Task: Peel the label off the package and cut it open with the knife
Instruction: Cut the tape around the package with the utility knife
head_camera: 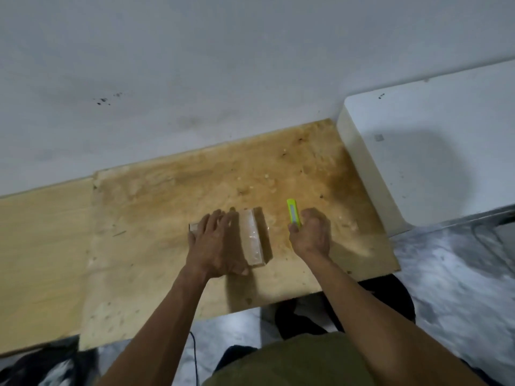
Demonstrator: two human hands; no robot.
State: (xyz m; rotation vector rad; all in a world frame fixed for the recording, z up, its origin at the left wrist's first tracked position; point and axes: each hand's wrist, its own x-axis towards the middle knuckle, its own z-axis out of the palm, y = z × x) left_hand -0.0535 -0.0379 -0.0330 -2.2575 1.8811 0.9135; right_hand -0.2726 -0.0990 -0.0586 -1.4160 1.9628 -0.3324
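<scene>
A small brown cardboard package (253,238) wrapped in clear tape lies on the wooden tabletop (139,218). My left hand (216,243) lies flat on top of it with straight fingers, covering its left part. To the right of the package, my right hand (310,232) grips the near end of a neon yellow-green utility knife (294,217), whose far end points away from me. No label is visible on the uncovered part of the package.
A white cabinet (418,151) stands against the table's right side. The white wall (195,79) runs along the table's far edge. Below the near edge I see grey marbled floor (459,288), a black cable (195,358) and a black stool (395,299).
</scene>
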